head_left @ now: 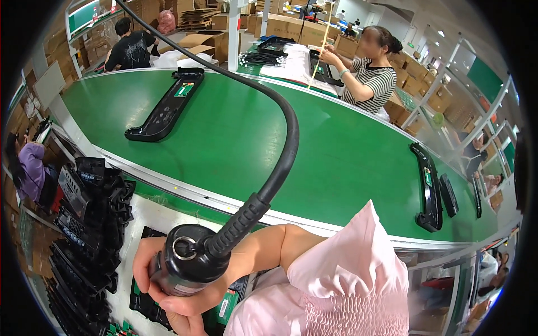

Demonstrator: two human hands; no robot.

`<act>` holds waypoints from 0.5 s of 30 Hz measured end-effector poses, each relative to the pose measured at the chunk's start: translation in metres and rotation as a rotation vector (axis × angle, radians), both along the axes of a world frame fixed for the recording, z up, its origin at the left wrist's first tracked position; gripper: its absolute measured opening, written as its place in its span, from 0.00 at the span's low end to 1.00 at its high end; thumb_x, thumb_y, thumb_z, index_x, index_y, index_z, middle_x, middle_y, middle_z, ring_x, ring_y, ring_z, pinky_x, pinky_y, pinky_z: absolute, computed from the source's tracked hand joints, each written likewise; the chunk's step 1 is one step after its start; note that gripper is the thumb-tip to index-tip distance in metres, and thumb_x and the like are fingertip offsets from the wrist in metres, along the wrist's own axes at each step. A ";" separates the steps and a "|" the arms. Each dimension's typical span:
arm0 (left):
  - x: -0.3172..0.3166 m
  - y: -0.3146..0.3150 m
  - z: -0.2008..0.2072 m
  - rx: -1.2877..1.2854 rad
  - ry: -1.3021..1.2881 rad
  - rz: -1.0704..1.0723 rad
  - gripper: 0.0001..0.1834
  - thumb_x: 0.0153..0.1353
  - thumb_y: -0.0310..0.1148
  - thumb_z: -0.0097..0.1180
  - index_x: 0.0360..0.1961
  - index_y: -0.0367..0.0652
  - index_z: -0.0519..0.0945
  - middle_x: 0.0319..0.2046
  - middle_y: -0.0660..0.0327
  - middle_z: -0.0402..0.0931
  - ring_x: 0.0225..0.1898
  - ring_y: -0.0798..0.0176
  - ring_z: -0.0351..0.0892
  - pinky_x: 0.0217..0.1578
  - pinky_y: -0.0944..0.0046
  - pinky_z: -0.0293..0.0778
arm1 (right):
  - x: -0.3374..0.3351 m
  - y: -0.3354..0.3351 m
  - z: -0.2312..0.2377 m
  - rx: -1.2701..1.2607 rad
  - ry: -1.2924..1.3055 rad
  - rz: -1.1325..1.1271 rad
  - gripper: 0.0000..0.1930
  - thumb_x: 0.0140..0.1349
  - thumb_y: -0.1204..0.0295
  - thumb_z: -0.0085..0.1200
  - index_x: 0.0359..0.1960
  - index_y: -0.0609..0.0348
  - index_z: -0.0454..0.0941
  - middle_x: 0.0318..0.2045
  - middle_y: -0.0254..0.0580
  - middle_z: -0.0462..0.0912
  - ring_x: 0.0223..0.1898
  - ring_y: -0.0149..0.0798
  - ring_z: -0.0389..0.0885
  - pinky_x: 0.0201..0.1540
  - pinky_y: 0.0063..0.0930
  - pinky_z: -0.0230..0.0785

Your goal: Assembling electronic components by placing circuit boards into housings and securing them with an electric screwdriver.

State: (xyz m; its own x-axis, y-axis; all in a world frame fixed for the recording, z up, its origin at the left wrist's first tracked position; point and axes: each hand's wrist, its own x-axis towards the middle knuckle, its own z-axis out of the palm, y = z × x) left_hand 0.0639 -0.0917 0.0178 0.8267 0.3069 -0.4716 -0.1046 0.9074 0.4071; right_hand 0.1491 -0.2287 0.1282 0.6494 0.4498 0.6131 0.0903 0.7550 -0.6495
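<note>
A black corded electric screwdriver [193, 257] stands upright at the lower middle, a metal ring on its top and a thick cable [288, 134] arching up from it. Around its body my right hand [210, 294] is closed, with the forearm coming from the right out of a pink sleeve. Under the tool lies a black plastic housing [143, 297] with green circuit board [227, 305]; the tool's tip is hidden. Just below the right hand shows a bit of skin, possibly my left hand [186, 325], its fingers too hidden to read.
Black plastic parts [84, 246] are piled at the left. Beyond a metal rail runs a green conveyor belt [235, 151], carrying a long black housing [165, 109] far left and several more black parts [428, 185] at right. Across it, a person [370, 73] in stripes works at another table.
</note>
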 end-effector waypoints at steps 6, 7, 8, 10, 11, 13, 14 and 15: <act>-0.007 0.017 -0.038 -0.322 -0.380 -0.251 0.19 0.62 0.27 0.45 0.51 0.29 0.61 0.44 0.58 0.69 0.40 0.69 0.71 0.36 0.73 0.76 | -0.001 -0.014 0.002 -0.099 -0.101 0.014 0.14 0.48 0.73 0.50 0.36 0.63 0.63 0.22 0.36 0.71 0.23 0.27 0.71 0.28 0.20 0.63; -0.004 -0.008 -0.007 -0.117 -0.237 -0.144 0.19 0.61 0.27 0.46 0.51 0.30 0.61 0.43 0.58 0.69 0.40 0.67 0.72 0.39 0.71 0.74 | -0.001 -0.017 0.002 -0.098 -0.135 -0.036 0.14 0.49 0.73 0.50 0.36 0.64 0.63 0.22 0.36 0.72 0.23 0.27 0.71 0.28 0.20 0.63; -0.001 -0.020 0.016 0.099 -0.088 0.000 0.19 0.60 0.27 0.47 0.51 0.30 0.61 0.42 0.58 0.70 0.40 0.65 0.73 0.42 0.68 0.73 | -0.001 -0.012 0.002 -0.089 -0.165 -0.048 0.14 0.49 0.73 0.50 0.36 0.64 0.63 0.21 0.36 0.72 0.23 0.27 0.71 0.28 0.20 0.64; 0.010 -0.020 0.024 0.072 -0.134 -0.101 0.19 0.61 0.27 0.46 0.51 0.30 0.62 0.43 0.57 0.70 0.41 0.63 0.72 0.44 0.67 0.72 | -0.001 -0.004 -0.004 -0.045 -0.138 -0.041 0.13 0.47 0.74 0.51 0.34 0.64 0.64 0.22 0.37 0.72 0.23 0.27 0.72 0.28 0.20 0.64; 0.011 -0.014 0.028 0.050 -0.174 -0.176 0.18 0.61 0.28 0.45 0.50 0.30 0.63 0.43 0.55 0.70 0.43 0.62 0.71 0.46 0.66 0.70 | -0.001 0.007 -0.008 0.004 -0.105 -0.008 0.12 0.46 0.75 0.51 0.33 0.64 0.65 0.22 0.37 0.72 0.24 0.27 0.72 0.28 0.20 0.64; 0.006 0.001 0.032 0.005 -0.231 -0.271 0.17 0.62 0.30 0.44 0.49 0.30 0.64 0.44 0.52 0.69 0.45 0.59 0.70 0.50 0.65 0.67 | 0.007 0.017 -0.007 -0.059 -0.098 -0.008 0.12 0.45 0.74 0.52 0.32 0.64 0.66 0.21 0.36 0.72 0.23 0.26 0.71 0.27 0.20 0.63; 0.005 0.003 0.032 -0.035 -0.250 -0.309 0.17 0.62 0.31 0.43 0.48 0.29 0.65 0.44 0.51 0.69 0.47 0.57 0.69 0.51 0.64 0.65 | 0.016 0.014 -0.004 -0.138 -0.111 -0.054 0.12 0.45 0.74 0.53 0.31 0.64 0.67 0.20 0.35 0.71 0.22 0.25 0.71 0.25 0.19 0.63; 0.009 0.004 0.030 -0.075 -0.270 -0.334 0.17 0.63 0.32 0.42 0.48 0.29 0.66 0.45 0.49 0.69 0.48 0.56 0.69 0.53 0.63 0.64 | 0.028 0.013 -0.001 -0.219 -0.127 -0.087 0.11 0.44 0.74 0.53 0.29 0.65 0.68 0.19 0.33 0.71 0.21 0.25 0.70 0.24 0.18 0.62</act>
State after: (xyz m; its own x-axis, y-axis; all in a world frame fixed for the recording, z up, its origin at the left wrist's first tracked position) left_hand 0.0728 -0.0878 0.0478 0.9714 -0.0255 -0.2360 0.1065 0.9355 0.3370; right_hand 0.1773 -0.2157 0.1271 0.6154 0.5270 0.5861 0.2397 0.5833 -0.7761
